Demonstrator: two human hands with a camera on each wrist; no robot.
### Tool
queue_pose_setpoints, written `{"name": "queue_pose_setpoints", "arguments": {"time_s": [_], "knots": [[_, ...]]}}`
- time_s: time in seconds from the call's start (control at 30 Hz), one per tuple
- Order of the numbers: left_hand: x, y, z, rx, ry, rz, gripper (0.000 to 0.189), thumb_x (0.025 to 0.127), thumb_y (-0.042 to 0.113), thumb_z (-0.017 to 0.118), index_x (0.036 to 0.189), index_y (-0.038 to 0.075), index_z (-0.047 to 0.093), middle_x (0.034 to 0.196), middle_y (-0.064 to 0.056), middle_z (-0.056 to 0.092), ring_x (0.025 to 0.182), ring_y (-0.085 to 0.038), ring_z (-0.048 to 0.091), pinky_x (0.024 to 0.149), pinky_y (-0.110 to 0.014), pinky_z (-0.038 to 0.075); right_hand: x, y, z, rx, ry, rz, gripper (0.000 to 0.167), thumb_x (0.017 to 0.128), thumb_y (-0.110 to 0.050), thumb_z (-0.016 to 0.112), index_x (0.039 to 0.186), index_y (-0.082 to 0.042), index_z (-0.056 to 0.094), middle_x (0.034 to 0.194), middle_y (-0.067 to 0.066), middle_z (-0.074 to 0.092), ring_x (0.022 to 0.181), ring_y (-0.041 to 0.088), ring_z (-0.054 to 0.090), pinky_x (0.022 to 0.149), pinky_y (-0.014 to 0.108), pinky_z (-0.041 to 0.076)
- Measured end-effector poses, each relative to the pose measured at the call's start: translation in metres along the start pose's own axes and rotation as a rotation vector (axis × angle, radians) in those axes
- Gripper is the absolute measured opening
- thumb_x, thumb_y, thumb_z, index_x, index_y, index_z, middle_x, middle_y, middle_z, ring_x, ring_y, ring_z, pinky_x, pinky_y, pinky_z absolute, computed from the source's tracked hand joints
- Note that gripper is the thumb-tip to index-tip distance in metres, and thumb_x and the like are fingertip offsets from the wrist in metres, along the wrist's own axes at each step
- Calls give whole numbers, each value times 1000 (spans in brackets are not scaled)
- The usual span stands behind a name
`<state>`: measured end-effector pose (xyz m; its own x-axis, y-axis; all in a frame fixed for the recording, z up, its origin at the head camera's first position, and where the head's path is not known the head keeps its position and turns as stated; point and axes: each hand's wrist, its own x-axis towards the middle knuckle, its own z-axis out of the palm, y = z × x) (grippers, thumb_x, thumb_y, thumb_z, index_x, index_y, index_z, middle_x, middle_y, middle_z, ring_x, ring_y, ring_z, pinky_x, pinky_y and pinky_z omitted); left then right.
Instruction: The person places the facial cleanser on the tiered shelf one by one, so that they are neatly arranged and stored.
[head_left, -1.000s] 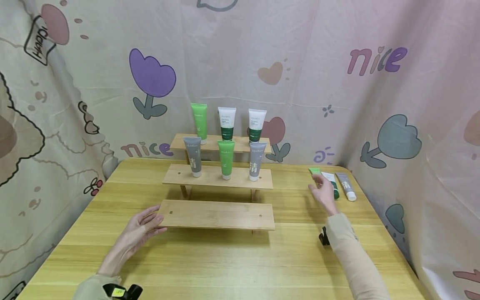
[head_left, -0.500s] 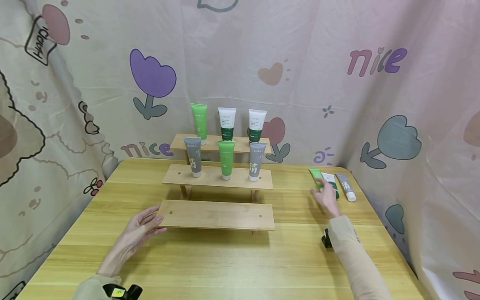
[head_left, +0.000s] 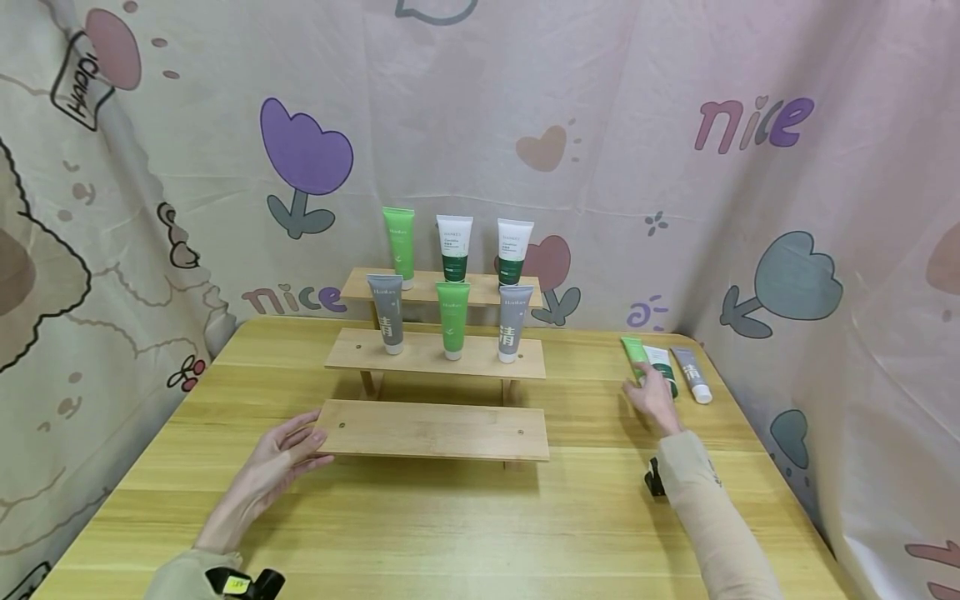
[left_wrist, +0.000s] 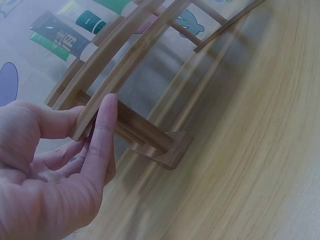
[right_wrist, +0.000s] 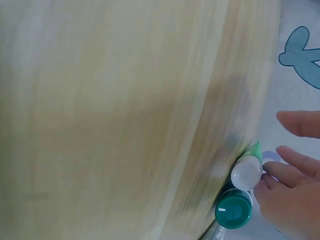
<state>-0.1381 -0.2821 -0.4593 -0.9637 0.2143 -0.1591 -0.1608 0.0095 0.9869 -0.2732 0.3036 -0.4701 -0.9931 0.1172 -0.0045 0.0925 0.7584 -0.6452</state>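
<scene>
I had the left hand pinching the left end of the lowest shelf on the wooden stand. The right hand was loosely spread at the lying green tube, which lay near the desk's back right corner, leftmost of three. In the right wrist view its thumb stood clear of the white cap and its fingers were close beside it; I couldn't tell whether they touched.

My first worry there was the neighbour: the lying white-and-green tube sat right alongside, so a sloppy close could have shoved it into the lying gray tube. Fingers pressing before the thumb met the other side might also have rolled the green one away.

The left side bothered me too. Any tug or lift on that shelf could have rocked the whole stand, and the upright tubes on the middle tier, like the upright green tube, balanced on narrow caps and would likely have toppled.
</scene>
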Motion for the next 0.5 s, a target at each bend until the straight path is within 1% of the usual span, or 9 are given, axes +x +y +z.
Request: {"name": "queue_pose_setpoints", "arguments": {"time_s": [0.17,0.33,0.43,0.5], "knots": [[0,0,0,0,-1,3,77,107,14,51,157,-9,-3,161,-40,-9,102,21,51,96,-21,60,1,-1,-3,-43,-22,19,61,95,-11,53,149,9,36,145,41,41,132,56,43,113,68,40],[-1,0,0,5,-3,7,77,107,14,50,157,-9,-3,161,-40,-8,103,21,51,96,-20,60,1,-2,-4,-81,-22,12,60,93,-10,53,148,8,39,146,39,43,131,54,45,113,67,40],[-1,1,0,1,0,5,77,107,15,51,158,-9,-3,162,-39,-8,103,21,51,96,-20,60,1,-2,-5,-99,-21,3,59,93,-10,54,147,8,41,144,40,45,125,52,49,109,66,45],[-1,1,1,-1,2,7,77,107,15,51,157,-9,-3,162,-39,-8,103,20,52,96,-20,60,1,-1,-6,-120,-20,-6,58,93,-10,55,147,8,42,141,39,48,119,50,53,104,63,49]]}}
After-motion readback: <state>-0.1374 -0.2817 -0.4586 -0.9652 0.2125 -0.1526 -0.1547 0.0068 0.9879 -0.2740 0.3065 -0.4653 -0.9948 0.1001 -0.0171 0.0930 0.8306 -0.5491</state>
